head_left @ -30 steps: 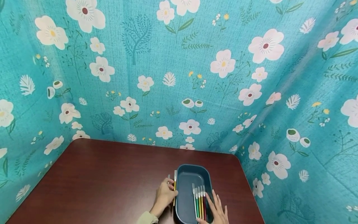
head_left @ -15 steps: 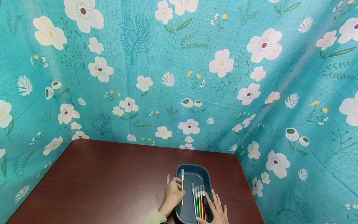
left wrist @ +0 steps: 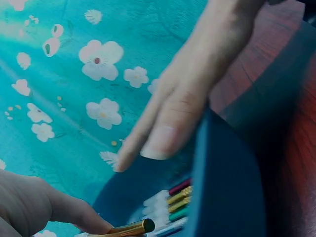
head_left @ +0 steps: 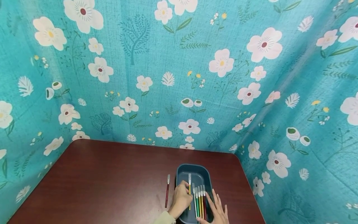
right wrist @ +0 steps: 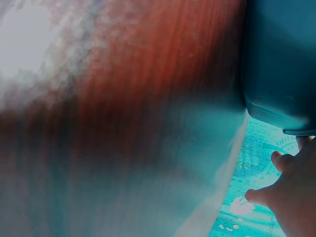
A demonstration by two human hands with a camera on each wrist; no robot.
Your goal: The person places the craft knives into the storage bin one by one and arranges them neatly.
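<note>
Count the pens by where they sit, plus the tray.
Pens lying in the tray: 4
Yellow pen held by the left hand over the tray: 1
Red pen on the table: 1
Dark blue tray: 1
Total: 6 pens, 1 tray

place: staged recording booth | evidence: floral teal cloth (head_left: 179,77) walls enclosing a dark wooden table (head_left: 106,180)

Bright, even, nearly shadowless overhead; sharp but bowed at edges; blurred, out of focus in both wrist views.
</note>
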